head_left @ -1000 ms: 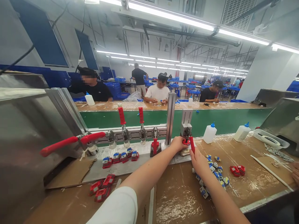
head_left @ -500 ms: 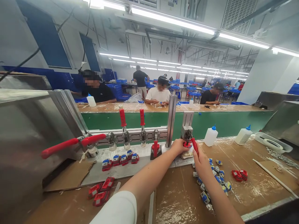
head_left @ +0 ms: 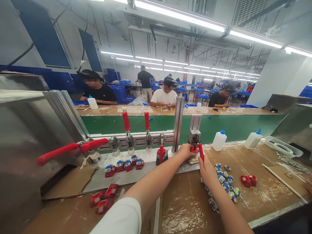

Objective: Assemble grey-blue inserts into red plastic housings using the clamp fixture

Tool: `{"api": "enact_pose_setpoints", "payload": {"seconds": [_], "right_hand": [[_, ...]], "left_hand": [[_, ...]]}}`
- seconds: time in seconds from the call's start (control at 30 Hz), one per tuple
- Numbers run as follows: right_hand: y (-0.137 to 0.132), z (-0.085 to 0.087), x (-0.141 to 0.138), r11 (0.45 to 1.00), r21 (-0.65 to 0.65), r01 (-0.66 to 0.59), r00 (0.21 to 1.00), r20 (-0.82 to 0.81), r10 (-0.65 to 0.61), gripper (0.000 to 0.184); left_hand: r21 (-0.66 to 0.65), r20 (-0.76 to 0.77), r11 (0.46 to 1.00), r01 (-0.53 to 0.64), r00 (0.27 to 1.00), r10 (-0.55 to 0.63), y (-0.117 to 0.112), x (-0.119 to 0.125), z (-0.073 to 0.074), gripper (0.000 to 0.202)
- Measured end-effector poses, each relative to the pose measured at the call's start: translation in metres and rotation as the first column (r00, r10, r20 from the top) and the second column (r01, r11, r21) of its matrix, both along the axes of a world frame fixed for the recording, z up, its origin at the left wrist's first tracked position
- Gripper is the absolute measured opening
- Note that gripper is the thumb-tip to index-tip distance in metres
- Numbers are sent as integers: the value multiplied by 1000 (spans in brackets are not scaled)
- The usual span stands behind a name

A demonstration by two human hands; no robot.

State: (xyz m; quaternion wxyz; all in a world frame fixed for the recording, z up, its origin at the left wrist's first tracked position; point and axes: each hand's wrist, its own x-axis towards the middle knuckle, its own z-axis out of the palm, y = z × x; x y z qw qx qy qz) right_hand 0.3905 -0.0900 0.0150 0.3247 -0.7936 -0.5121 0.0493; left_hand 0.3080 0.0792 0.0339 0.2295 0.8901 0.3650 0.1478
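Note:
My right hand (head_left: 207, 167) is closed around the red handle (head_left: 201, 151) of a toggle clamp, which is mounted on a metal bracket (head_left: 195, 122). Under that clamp's tip, the fingers of my left hand (head_left: 185, 151) pinch a red plastic part (head_left: 194, 149), partly covered by the fingers. To the right of my right forearm lies a heap of small blue, white and yellow pieces (head_left: 225, 182). Left of my left arm, several red parts with blue-and-grey pieces in them (head_left: 128, 165) rest on a metal plate (head_left: 97, 182).
More toggle clamps with red handles (head_left: 126, 121) line a rail at left. Loose red parts (head_left: 103, 199) lie at front left, two more (head_left: 248, 180) at right. White bottles (head_left: 219, 140) stand behind. Co-workers (head_left: 163, 96) sit across the green-sided bench; another person's hand (head_left: 309, 186) shows at the right edge.
The red clamp handle in my right hand has swung a little and hangs more upright. My left hand keeps its place at the red part. Another person's hand has appeared at the right edge.

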Motion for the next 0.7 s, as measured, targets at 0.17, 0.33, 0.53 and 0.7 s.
{"api": "enact_pose_setpoints", "payload": {"seconds": [0.17, 0.33, 0.53, 0.7], "right_hand": [[12, -10, -3, 998, -53, 46, 998, 46, -44, 42], [28, -15, -11, 983, -149, 107, 987, 132, -88, 46], [28, 10, 30, 977, -201, -64, 994, 79, 81, 44], [59, 27, 82, 962, 13, -271, 960, 81, 270, 50]], "left_hand": [[-10, -17, 1000, 7, 1000, -7, 1, 0, -1, 25], [8, -63, 1000, 14, 998, -13, -2, 2, 2, 23], [84, -201, 993, 81, 978, -62, -4, -30, 24, 41], [132, -356, 972, 195, 924, -138, -16, -83, 24, 46]]}}
